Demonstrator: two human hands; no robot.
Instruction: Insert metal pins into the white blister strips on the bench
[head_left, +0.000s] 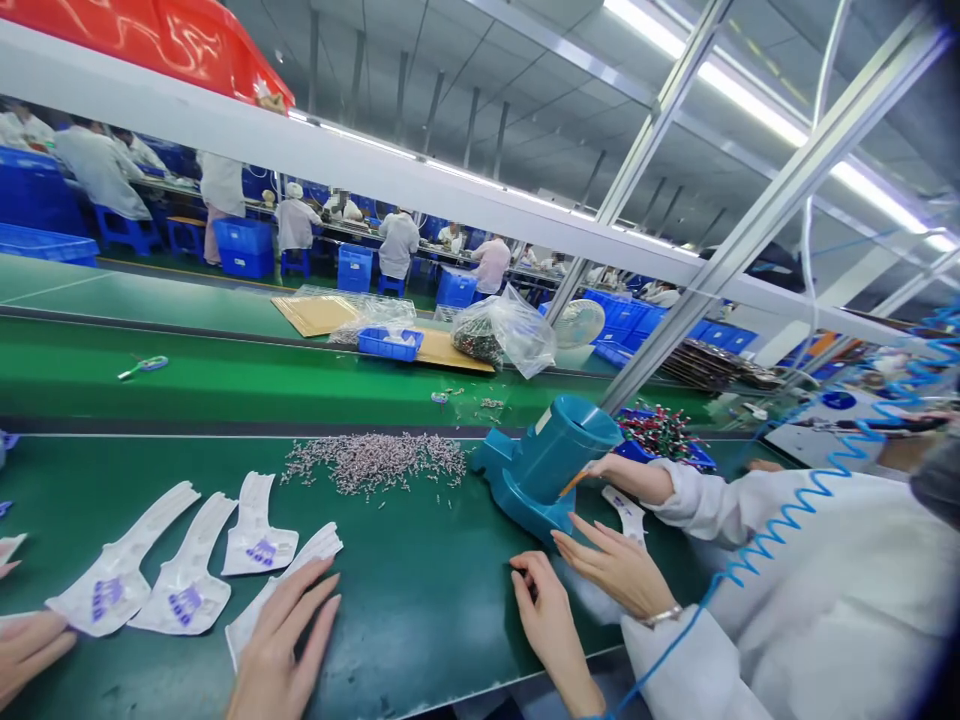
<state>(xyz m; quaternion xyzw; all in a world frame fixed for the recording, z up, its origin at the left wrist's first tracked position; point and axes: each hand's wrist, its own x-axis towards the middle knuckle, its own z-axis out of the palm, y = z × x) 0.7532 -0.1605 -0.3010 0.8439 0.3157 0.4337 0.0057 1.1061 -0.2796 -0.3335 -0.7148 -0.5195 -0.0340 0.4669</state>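
Observation:
My left hand (289, 635) lies with stretched fingers over a white curved plastic piece (251, 620), covering part of it. Three similar white pieces, with purple-blue marks on their wide ends, are to its left; one is a white plastic piece (184, 590). My right hand (546, 610) rests near the table's front edge, its fingers loosely bent and nothing visible in them. Just beyond it stands a teal device (544, 470) with a round, open-topped cylinder. A heap of tiny pinkish metallic parts (379, 460) is spread ahead, between my hands.
At right, a co-worker's hands (619, 570) are beside the teal device. Another person's hand (30, 650) is at the left edge. A coiled blue hose (806, 495) hangs at right. Beyond are a green conveyor (217, 375), a blue tray (390, 344) and a bin of coloured parts (660, 435).

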